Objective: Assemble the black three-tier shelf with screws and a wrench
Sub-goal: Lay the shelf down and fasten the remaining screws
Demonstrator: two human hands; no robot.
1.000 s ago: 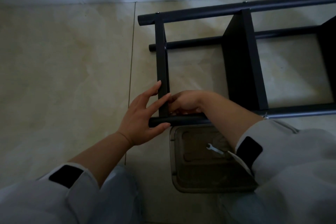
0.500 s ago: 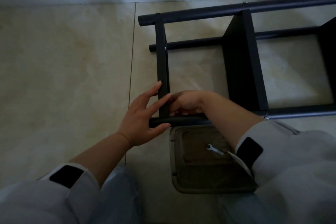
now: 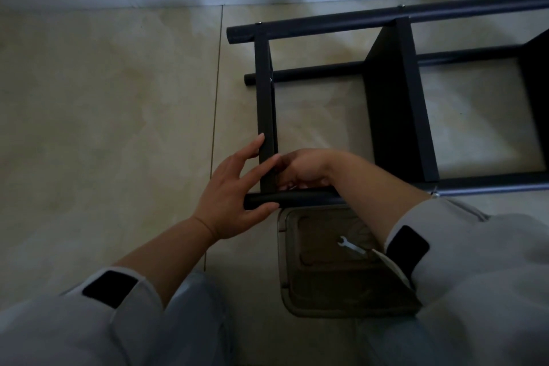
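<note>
The black shelf (image 3: 395,104) lies on the floor at 1 o'clock. The left hand (image 3: 234,196), fingers spread, steadies its corner; the right hand (image 3: 300,169) curls there, its hold unclear. At 5 o'clock the wrench (image 3: 350,246) rests in a tray (image 3: 315,294).

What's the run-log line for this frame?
left hand: bracing near tube | right hand: at corner joint | wrench: unused, in tray

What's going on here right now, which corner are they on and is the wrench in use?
A person is working on the black shelf frame, which lies on its side on the tiled floor. The left hand steadies the near tube and the end shelf panel at the near-left corner, fingers straight. The right hand reaches inside that corner with fingers curled; what it holds is hidden. The wrench is not in use: it lies in the tray below the tube.
</note>
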